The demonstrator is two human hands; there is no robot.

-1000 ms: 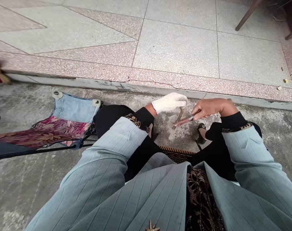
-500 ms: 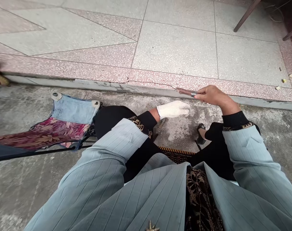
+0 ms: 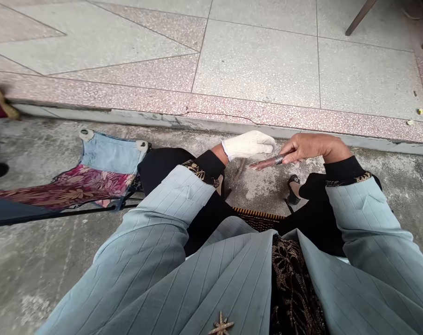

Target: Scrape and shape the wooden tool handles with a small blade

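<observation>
My right hand (image 3: 307, 148) is bare and closed round the end of a narrow brown tool (image 3: 263, 164). Silver wire binds this tool beside my fingers, and its far end points left and slightly down. My left hand (image 3: 249, 144) wears a white knitted glove. Its fingers are curled together just left of the right hand, above the tool's tip; what they hold, if anything, is hidden. A thin brownish strip (image 3: 240, 170) shows below the glove, and I cannot tell whether it is held or lies on the ground.
Ahead runs a low step (image 3: 127, 116) faced with pink and grey terrazzo. On my left stands a folding chair (image 3: 110, 156) with denim and red floral cloth. A shoe (image 3: 0, 103) shows at the far left, a furniture leg (image 3: 360, 17) at the upper right.
My right hand has drawn the tool down and toward me, from the step's edge to beside the glove. The left hand has moved up slightly in the picture.
</observation>
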